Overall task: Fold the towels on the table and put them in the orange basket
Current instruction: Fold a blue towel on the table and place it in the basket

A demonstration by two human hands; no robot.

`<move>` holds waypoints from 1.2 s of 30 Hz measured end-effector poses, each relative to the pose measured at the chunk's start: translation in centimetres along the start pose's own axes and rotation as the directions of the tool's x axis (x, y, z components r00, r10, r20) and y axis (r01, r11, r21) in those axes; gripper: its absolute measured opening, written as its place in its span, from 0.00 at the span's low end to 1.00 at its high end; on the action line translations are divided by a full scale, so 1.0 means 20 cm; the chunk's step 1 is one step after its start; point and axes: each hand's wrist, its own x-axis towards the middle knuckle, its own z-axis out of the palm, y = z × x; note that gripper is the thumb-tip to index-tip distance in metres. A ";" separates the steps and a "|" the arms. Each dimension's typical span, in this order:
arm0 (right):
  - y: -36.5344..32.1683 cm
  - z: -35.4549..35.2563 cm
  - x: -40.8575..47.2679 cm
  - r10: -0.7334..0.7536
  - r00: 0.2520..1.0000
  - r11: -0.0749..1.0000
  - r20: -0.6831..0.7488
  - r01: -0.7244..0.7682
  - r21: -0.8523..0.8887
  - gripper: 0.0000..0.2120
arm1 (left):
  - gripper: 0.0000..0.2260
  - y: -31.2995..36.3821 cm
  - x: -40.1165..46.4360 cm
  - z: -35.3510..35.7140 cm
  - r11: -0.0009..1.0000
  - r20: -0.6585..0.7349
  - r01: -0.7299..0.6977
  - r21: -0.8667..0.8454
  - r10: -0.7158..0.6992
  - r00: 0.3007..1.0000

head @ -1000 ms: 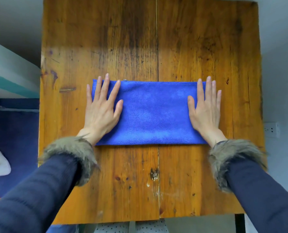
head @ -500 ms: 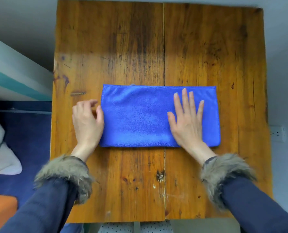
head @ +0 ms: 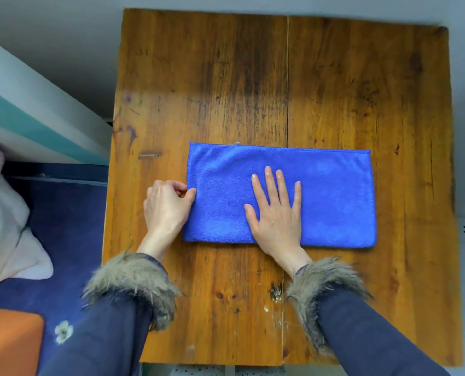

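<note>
left hand (head: 166, 206) pinching fleecy blue towel (head: 331, 196) edge, right hand (head: 276, 217) flat

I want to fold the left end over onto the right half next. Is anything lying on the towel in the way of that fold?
Only the person's own right hand, pressed flat on the middle of the blue towel. The left hand pinches the towel's left edge. Nothing else lies on it or on the table around it.

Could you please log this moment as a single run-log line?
stage: second fold starting | left hand: pinches left edge of blue towel | right hand: flat on towel middle | table: wooden
</note>
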 end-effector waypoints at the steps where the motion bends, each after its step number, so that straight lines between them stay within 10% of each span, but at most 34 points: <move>1: 0.00 0.00 0.00 0.001 1.000 1.000 -0.001 -0.001 -0.008 0.28 | 0.10 0.01 0.00 0.00 1.000 0.003 0.008 0.020 -0.008 1.000; 12: -0.01 0.00 0.01 0.016 1.000 1.000 -0.015 -0.016 -0.026 0.28 | 0.04 0.00 0.01 -0.05 0.981 0.067 -0.007 -0.196 0.020 0.998; 22: -0.01 0.00 0.01 0.024 1.000 0.998 0.004 -0.024 -0.052 0.28 | 0.11 -0.01 0.05 -0.22 0.798 0.581 0.302 -0.522 0.073 0.810; 32: -0.01 -0.03 0.01 0.000 0.998 1.000 0.069 0.000 0.003 0.27 | 0.10 0.09 -0.07 -0.28 0.838 0.467 0.130 -0.531 0.161 0.870; 36: 0.07 -0.13 -0.03 0.023 0.999 0.937 -0.028 -0.012 0.350 0.26 | 0.09 0.21 -0.17 -0.30 0.837 0.417 0.055 -0.544 0.213 0.884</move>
